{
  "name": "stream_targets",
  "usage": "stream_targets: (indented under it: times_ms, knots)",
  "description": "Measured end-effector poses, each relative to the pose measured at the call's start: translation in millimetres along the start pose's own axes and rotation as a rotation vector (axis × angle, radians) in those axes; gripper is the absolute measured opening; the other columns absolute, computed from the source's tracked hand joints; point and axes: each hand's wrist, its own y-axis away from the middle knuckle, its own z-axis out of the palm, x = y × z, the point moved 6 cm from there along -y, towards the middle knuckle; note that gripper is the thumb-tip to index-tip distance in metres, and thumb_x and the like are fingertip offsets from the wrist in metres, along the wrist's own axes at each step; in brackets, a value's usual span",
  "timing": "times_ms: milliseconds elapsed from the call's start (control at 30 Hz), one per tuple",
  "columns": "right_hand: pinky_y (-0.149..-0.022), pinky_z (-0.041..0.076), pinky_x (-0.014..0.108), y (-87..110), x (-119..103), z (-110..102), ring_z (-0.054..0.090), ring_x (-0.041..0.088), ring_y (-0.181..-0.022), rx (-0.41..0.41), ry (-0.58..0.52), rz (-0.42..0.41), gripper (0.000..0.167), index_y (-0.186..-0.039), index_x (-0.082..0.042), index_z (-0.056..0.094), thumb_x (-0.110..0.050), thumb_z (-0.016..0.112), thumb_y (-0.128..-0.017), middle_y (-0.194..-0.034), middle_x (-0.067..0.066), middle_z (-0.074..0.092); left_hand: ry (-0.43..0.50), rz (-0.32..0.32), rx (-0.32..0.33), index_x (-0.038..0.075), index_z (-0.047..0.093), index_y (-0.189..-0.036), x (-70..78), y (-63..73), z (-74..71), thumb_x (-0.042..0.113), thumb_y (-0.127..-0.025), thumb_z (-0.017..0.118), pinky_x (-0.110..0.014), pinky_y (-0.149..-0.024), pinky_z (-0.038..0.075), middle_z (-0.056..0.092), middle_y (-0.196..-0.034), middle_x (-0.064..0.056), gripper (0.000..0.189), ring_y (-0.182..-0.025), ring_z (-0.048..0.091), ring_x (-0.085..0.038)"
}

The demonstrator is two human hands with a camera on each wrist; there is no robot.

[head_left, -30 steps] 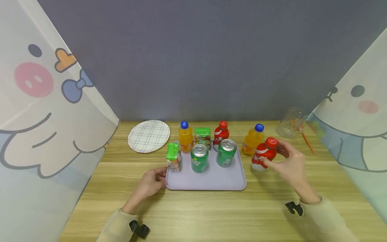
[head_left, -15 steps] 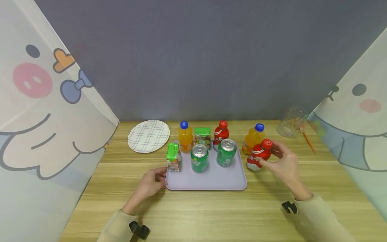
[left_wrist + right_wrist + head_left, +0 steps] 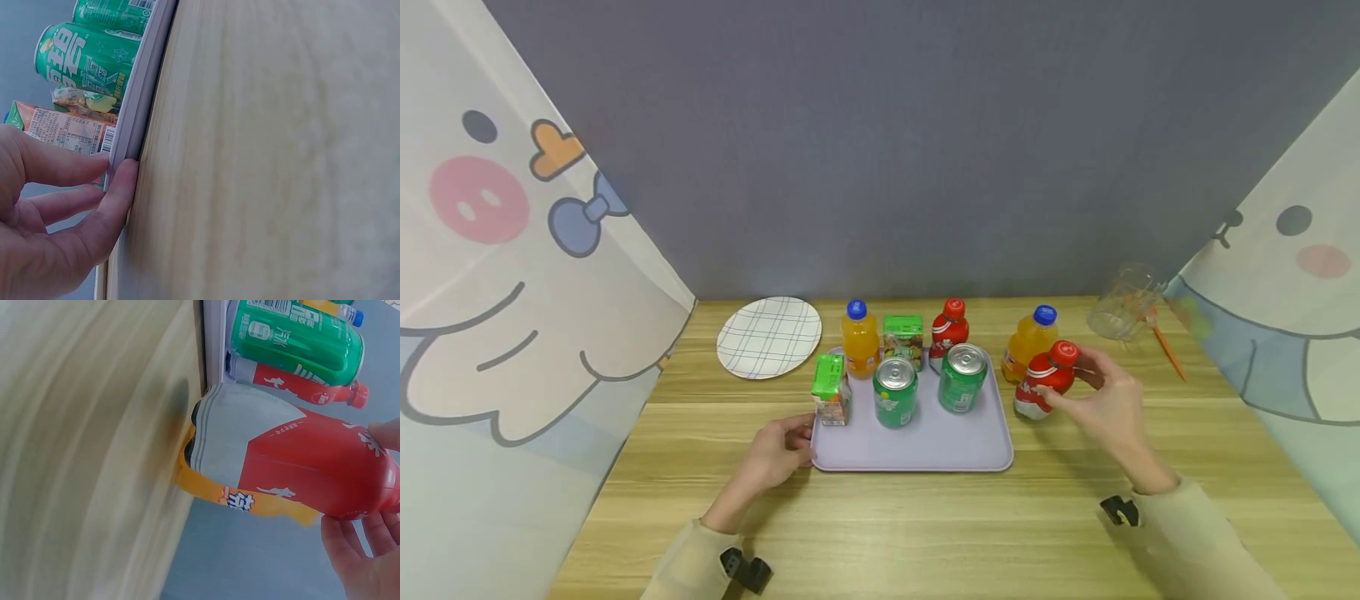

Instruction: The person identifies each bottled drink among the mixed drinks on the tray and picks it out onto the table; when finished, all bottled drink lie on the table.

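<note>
My right hand (image 3: 1105,404) grips a red-and-silver soda bottle (image 3: 1047,379) round its upper part, just right of the lilac tray (image 3: 917,450). The bottle leans slightly, cap to the right; its base is close over the table in the right wrist view, overlapping an orange soda bottle (image 3: 215,492) behind. At the tray's left edge, my left hand (image 3: 778,450) pinches the rim, thumb on one side and a finger on the other. The tray bears two green cans (image 3: 895,400), two juice cartons (image 3: 831,396), another orange bottle (image 3: 861,342) and another red bottle (image 3: 949,333).
A white checked plate (image 3: 769,337) lies at the back left of the wooden table (image 3: 887,542). Toward the back right stand a clear glass jug (image 3: 1123,308) and an orange fork-like utensil (image 3: 1168,354). A grey panel (image 3: 880,167) rises behind the table.
My right hand has carried the red bottle left toward the tray, then shifted it slightly up and right over the last half second. My left hand stays at the tray rim.
</note>
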Motion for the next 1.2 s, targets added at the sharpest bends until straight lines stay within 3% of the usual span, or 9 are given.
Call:
stream_targets:
  times_ms: [233, 433, 933, 1067, 1200]
  knots:
    - [-0.08, 0.049, 0.009, 3.6, 0.2, 3.9, 0.054, -0.008, -0.089, -0.001, -0.01, 0.01, 0.063, -0.113, 0.015, 0.057, 0.018, 0.082, -0.055, -0.108, 0.026, 0.062, -0.012, 0.002, 0.001, -0.011, 0.055, -0.125, 1.7, 1.0, -0.4, -0.018, -0.073, 0.065, -0.027, -0.057, 0.059, 0.06, -0.092, -0.012, 0.054, -0.077, 0.06, -0.02]
    - [-0.081, 0.049, 0.01, 4.3, 3.2, 4.1, 0.055, -0.007, -0.088, -0.001, 0.005, 0.031, 0.062, -0.115, 0.011, 0.058, 0.012, 0.084, -0.058, -0.11, 0.022, 0.063, 0.0, -0.002, -0.003, -0.011, 0.055, -0.125, 1.5, 0.8, 0.7, -0.019, -0.073, 0.065, -0.027, -0.057, 0.059, 0.06, -0.092, -0.013, 0.054, -0.078, 0.06, -0.02]
    - [-0.082, 0.048, 0.008, 5.9, 10.7, 11.9, 0.054, -0.007, -0.091, -0.012, -0.016, -0.012, 0.07, -0.12, 0.011, 0.055, 0.011, 0.086, -0.057, -0.113, 0.025, 0.061, -0.012, -0.007, 0.003, -0.01, 0.056, -0.125, 0.5, -0.5, 0.6, -0.018, -0.074, 0.066, -0.027, -0.057, 0.059, 0.06, -0.091, -0.011, 0.053, -0.077, 0.06, -0.019]
    - [-0.086, 0.046, 0.008, 5.7, 8.5, 11.8, 0.056, 0.01, -0.105, -0.042, -0.006, 0.014, 0.083, -0.129, 0.008, 0.047, 0.004, 0.089, -0.057, -0.123, 0.022, 0.056, -0.014, -0.005, 0.002, -0.01, 0.056, -0.125, 0.7, -0.6, 0.7, -0.018, -0.074, 0.065, -0.027, -0.057, 0.059, 0.061, -0.091, -0.011, 0.053, -0.077, 0.06, -0.019]
    - [-0.092, 0.043, 0.009, 0.9, -0.2, 7.0, 0.052, 0.025, -0.113, -0.015, 0.0, -0.002, 0.09, -0.132, 0.006, 0.045, 0.002, 0.091, -0.055, -0.126, 0.02, 0.054, -0.014, -0.002, 0.007, -0.01, 0.056, -0.125, -0.1, -0.3, 0.5, -0.019, -0.073, 0.065, -0.027, -0.057, 0.059, 0.061, -0.09, -0.011, 0.053, -0.077, 0.06, -0.019]
